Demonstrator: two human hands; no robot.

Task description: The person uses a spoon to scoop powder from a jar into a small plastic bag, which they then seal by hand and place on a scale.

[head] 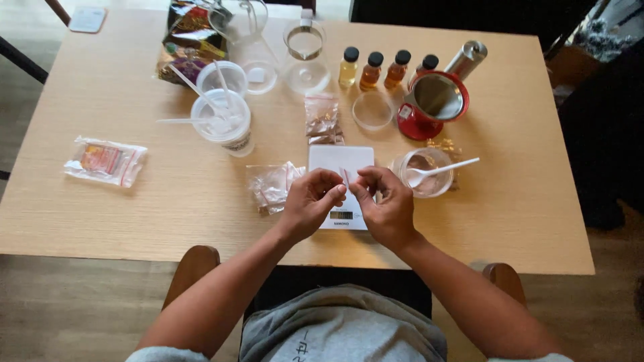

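1. Left hand and right hand both pinch a small clear sachet, held just above the white scale.
2. Beside: crumpled clear bags, cup with white spoon.
3. Far desk edge: four amber bottles, red funnel.

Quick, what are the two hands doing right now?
Left hand: closed, pinching the small clear packet.
Right hand: closed, pinching the same packet, above the white scale.
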